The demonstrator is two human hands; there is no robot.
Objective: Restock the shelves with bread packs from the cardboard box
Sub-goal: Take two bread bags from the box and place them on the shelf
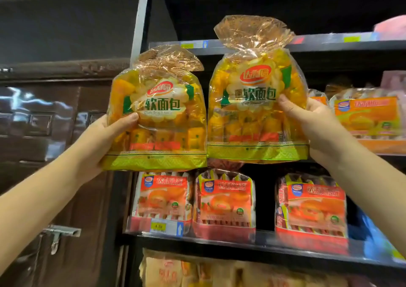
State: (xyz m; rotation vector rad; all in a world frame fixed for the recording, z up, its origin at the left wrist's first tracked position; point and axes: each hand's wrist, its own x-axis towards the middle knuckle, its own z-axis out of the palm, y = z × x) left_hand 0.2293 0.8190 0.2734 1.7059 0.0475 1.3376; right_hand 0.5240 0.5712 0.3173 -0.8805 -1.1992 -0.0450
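Observation:
I hold two yellow bread packs up in front of the shelves. My left hand (103,137) grips the left yellow pack (158,115) at its lower left side, thumb across the front. My right hand (314,124) grips the right yellow pack (257,102) at its right edge, a little higher and nearer the upper shelf edge (329,42). Both packs stand upright, side by side, their crinkled tops tied. The cardboard box is out of view.
Red bread packs (224,201) line the shelf board (219,240) below; orange packs (367,115) sit at the right on the middle level. More packs (175,269) fill the bottom level. A grey upright post (140,23) and a brown door (44,122) stand at the left.

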